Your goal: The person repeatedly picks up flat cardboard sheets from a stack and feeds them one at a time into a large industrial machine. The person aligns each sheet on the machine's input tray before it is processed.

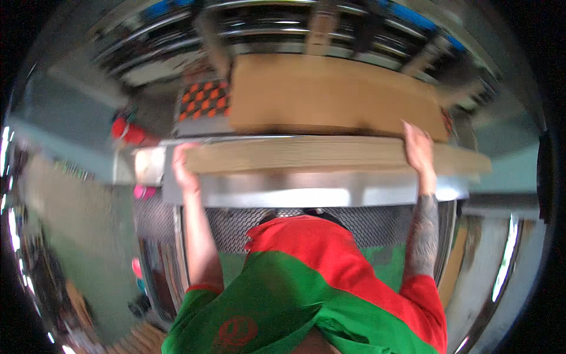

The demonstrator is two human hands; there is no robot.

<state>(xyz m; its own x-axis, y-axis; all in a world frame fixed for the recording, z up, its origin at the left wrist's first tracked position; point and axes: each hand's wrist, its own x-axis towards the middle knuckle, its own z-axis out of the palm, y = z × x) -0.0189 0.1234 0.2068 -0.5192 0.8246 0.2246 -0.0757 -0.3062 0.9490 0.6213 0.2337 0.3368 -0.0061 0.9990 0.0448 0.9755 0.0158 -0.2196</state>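
A long stack of brown corrugated cardboard sheets (300,154) lies across in front of me, its layered edges facing up toward me. My left hand (186,169) grips the stack's left end, thumb and fingers against it. Toward the right end, my right hand (418,150) holds the same stack, its fingers reaching over the far side. Part of the stack sticks out to the right past this hand. Just beyond lies a wide flat cardboard sheet (336,97), apart from both hands except near my right fingertips. The undersides of the fingers are hidden.
A shiny metal ledge (330,192) runs along the near side of the stack. Behind stands a machine with rollers (259,29) and an orange and black patterned bed (203,100). A red object (127,131) and a pink one (144,192) sit at left. Ribbed metal flooring (236,227) lies below.
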